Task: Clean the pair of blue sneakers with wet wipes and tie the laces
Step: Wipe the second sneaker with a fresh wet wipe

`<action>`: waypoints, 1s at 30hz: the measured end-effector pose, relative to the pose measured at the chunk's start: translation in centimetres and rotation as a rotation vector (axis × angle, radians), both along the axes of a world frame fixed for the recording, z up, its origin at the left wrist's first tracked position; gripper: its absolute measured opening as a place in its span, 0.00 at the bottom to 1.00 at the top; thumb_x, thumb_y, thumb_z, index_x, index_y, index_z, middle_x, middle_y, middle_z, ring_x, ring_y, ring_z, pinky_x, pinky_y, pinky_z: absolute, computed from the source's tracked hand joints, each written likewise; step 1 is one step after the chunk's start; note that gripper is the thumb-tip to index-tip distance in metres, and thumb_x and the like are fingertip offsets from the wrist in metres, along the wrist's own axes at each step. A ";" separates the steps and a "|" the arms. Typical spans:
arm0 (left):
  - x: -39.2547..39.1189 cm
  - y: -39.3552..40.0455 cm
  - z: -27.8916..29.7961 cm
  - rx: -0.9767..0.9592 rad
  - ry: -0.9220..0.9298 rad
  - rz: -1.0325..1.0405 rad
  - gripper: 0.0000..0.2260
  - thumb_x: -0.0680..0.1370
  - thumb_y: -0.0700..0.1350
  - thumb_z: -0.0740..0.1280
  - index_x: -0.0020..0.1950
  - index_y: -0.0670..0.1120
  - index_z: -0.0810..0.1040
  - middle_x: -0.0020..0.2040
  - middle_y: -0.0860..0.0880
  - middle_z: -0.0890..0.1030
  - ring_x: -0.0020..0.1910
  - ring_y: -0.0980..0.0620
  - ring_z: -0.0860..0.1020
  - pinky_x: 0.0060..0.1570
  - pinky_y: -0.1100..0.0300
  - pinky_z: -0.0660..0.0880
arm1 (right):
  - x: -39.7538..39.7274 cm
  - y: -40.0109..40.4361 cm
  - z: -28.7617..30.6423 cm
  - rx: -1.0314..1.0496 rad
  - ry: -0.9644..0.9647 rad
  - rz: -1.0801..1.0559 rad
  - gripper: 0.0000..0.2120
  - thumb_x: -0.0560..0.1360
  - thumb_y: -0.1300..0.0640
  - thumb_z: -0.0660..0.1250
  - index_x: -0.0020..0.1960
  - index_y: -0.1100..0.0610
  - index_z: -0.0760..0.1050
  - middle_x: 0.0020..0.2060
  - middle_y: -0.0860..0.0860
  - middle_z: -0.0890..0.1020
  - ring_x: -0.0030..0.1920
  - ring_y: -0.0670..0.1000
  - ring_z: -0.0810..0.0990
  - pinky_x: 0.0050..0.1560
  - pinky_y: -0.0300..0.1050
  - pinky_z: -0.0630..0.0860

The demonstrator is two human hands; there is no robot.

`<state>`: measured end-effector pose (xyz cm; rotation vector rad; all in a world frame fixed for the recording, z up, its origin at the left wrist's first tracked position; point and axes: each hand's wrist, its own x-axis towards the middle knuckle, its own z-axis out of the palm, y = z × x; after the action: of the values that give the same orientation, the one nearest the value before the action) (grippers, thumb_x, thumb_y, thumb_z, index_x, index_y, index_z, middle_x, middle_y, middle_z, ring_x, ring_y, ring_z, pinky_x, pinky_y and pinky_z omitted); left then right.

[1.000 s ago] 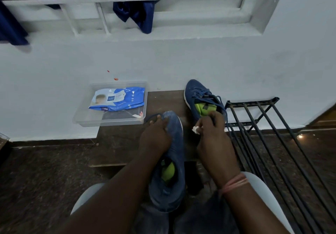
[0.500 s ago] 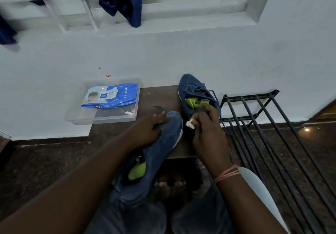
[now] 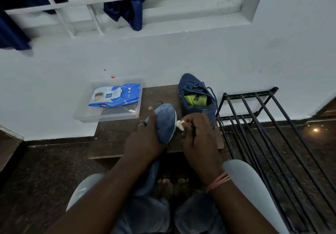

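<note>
Since half a second ago the left hand (image 3: 145, 142) has swung the held sneaker (image 3: 164, 122) from its slant back upright, toe up over the wooden counter (image 3: 116, 135), fingers curled round the upper. The right hand (image 3: 198, 137), fingers pinched shut on a balled white wet wipe (image 3: 180, 124), now has it touching the white sole edge. By my judgement wiping is under way; the second sneaker (image 3: 196, 95) waits behind on the counter, laces loose.

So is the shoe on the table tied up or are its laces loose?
Loose. The blue sneaker standing on the wooden table has untied laces trailing over its side, and its green lining shows.
</note>
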<state>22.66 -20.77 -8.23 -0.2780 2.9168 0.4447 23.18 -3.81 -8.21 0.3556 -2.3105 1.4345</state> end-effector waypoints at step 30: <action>7.8 0.3 -0.9 0.629 0.346 0.464 0.25 0.68 0.58 0.66 0.63 0.54 0.79 0.49 0.54 0.85 0.50 0.51 0.84 0.51 0.50 0.81 | 1.8 -3.2 -3.2 -0.321 -0.490 0.102 0.08 0.84 0.59 0.59 0.47 0.54 0.72 0.41 0.48 0.78 0.40 0.41 0.75 0.42 0.33 0.72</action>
<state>30.46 -20.46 -9.12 -0.8447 2.8002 1.5684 24.93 -7.01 -11.39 0.0246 -2.3790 2.0988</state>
